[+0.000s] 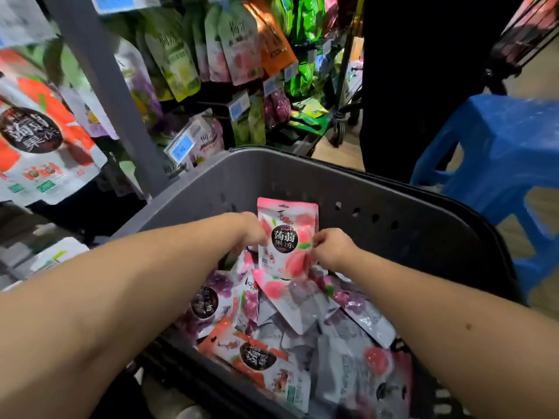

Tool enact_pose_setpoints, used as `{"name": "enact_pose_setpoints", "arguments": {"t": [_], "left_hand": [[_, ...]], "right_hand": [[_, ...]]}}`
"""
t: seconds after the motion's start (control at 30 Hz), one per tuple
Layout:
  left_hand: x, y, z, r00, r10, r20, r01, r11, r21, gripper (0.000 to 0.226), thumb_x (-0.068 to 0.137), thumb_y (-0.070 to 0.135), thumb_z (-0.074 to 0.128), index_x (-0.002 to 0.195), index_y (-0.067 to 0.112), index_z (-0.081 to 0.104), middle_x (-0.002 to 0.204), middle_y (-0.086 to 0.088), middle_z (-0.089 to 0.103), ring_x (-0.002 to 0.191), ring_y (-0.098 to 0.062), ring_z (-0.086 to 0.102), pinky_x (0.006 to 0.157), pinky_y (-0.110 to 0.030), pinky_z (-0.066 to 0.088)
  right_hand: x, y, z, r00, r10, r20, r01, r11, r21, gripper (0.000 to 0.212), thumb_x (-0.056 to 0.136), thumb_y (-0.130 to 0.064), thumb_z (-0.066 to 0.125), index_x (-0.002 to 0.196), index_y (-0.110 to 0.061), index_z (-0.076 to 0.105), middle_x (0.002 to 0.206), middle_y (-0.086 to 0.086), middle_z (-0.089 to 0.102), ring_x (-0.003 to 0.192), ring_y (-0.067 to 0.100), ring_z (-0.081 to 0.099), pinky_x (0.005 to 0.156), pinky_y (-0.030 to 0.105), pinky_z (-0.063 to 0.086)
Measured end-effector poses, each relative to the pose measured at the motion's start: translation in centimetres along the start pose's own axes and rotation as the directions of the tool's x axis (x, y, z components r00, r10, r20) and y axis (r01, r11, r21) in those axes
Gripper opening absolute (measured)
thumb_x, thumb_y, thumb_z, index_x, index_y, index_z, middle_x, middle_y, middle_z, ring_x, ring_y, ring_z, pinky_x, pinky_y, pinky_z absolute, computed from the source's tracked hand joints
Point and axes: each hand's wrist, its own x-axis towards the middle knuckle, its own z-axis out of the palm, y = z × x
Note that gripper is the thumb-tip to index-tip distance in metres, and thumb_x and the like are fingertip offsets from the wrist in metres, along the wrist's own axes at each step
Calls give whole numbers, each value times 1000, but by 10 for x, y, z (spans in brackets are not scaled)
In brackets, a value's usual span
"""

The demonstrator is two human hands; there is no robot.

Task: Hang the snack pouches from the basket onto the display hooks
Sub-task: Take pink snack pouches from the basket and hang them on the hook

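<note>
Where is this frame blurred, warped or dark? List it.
Head view: the pink pouch is sharp, print readable; head view: the orange pouch at left is motion-smeared; head view: the wide lens seems to bow the basket rim; head view: the dark patch at upper right shows no detail.

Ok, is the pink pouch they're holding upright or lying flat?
Upright: the left hand and right hand hold the pink pouch by its sides, top edge up.
</note>
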Motion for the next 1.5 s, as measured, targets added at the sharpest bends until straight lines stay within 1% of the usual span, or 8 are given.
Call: {"name": "enact_pose_setpoints", "arguments": {"t": [0.37, 0.5, 0.7, 0.87, 1.0, 1.13, 1.3, 1.5], "left_hand": [[35, -8, 52, 996, -85, -19, 75, 951, -298, 42, 90, 26, 75, 110, -4, 53, 84, -13, 59, 63, -22, 56, 48, -29, 43], [45, -3, 54, 990, -138, -35, 104, 872, -478, 42, 88, 20, 77, 115, -8, 60, 84, -12, 65, 58, -19, 57, 47, -27, 43], [53, -5, 58, 970, -224, -98, 134, 823, -551, 48, 87, 18, 79, 120, -8, 55, 83, -14, 65, 56, -17, 59, 39, -26, 40], [52, -6, 55, 971, -209, -121, 108, 825, -555, 51, 85, 24, 81, 120, -7, 61, 112, -21, 69, 98, -31, 70, 67, -33, 52], [44, -6, 43, 985, -155, -77, 86, 826, -557, 34, 85, 23, 80, 106, -1, 67, 100, -15, 73, 89, -29, 72, 85, -42, 60], [33, -6, 33, 990, -102, -95, 43, 870, -491, 25, 80, 18, 81, 93, 0, 70, 85, -13, 69, 66, -24, 64, 62, -32, 57], [37, -27, 46, 994, -59, 91, 106, 697, -709, 76, 46, 35, 93, 109, 1, 69, 100, -12, 77, 87, -30, 76, 86, -47, 61], [27, -41, 50, 996, -19, 90, 78, 684, -725, 42, 74, 22, 89, 108, 4, 72, 98, -10, 78, 94, -31, 75, 92, -50, 59]], "right_hand": [[7, 11, 28, 999, 35, 16, -38, 973, 230, 12, 88, -10, 71, 79, -13, 63, 83, 6, 63, 77, 18, 60, 80, 38, 59], [7, 4, 35, 997, 71, 26, -76, 954, 289, 12, 89, -16, 74, 95, -12, 64, 85, 7, 64, 66, 18, 62, 61, 30, 56], [14, 0, 41, 996, 89, -6, -80, 921, 380, 22, 88, -24, 79, 103, -14, 68, 95, 1, 64, 89, 20, 64, 81, 30, 55], [19, 0, 43, 976, 204, -76, -132, 832, 538, 23, 92, -22, 74, 71, -15, 66, 81, 7, 67, 77, 25, 63, 79, 39, 59], [20, 1, 32, 953, 289, -90, -155, 724, 672, 20, 97, -29, 69, 84, -14, 68, 93, 9, 68, 87, 23, 60, 82, 34, 53], [16, -1, 22, 936, 349, -47, -231, 709, 666, 42, 96, -50, 65, 90, -9, 65, 91, 10, 67, 89, 27, 62, 86, 38, 55], [21, 2, 30, 937, 347, 36, -277, 677, 682, 63, 82, -68, 70, 86, -6, 69, 89, 17, 76, 84, 38, 75, 79, 56, 62], [9, -2, 29, 948, 250, 198, -314, 613, 725, 13, 86, -10, 73, 94, 0, 72, 95, 19, 76, 77, 30, 72, 72, 42, 62]]}}
